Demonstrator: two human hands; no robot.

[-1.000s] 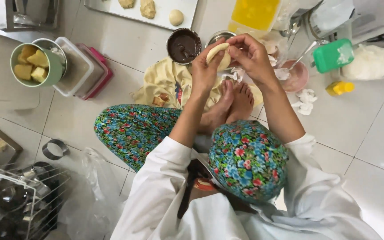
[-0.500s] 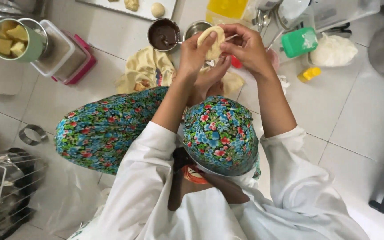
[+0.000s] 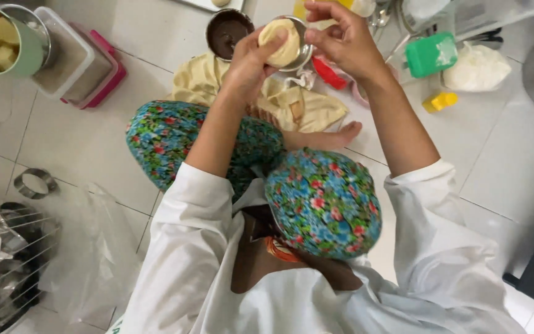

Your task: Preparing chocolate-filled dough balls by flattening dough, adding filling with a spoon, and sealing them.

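A pale round piece of dough (image 3: 281, 43) sits cupped in my left hand (image 3: 247, 65), held up above my crossed legs in floral trousers (image 3: 321, 204). The fingertips of my right hand (image 3: 344, 40) pinch the dough's right edge. Just behind the dough are a small metal bowl (image 3: 306, 54) and a dark bowl of brown filling (image 3: 225, 31). A yellow cloth (image 3: 202, 80) lies on the tiled floor under my hands. My bare foot (image 3: 343, 133) pokes out beside my knee.
At the far left stand a green canister of yellow chunks (image 3: 7, 40) and a clear box on a pink lid (image 3: 75, 62). At the right are a green-lidded container (image 3: 431, 54), a white bag (image 3: 477, 68) and a small yellow piece (image 3: 439, 101). A metal ring (image 3: 35, 182), a wire rack (image 3: 1, 266) and plastic sheeting (image 3: 88, 241) sit lower left.
Both hands stay on the dough, which sits higher in the view. The view has tipped down, showing more of my lap and sleeves. My right knee has come up.
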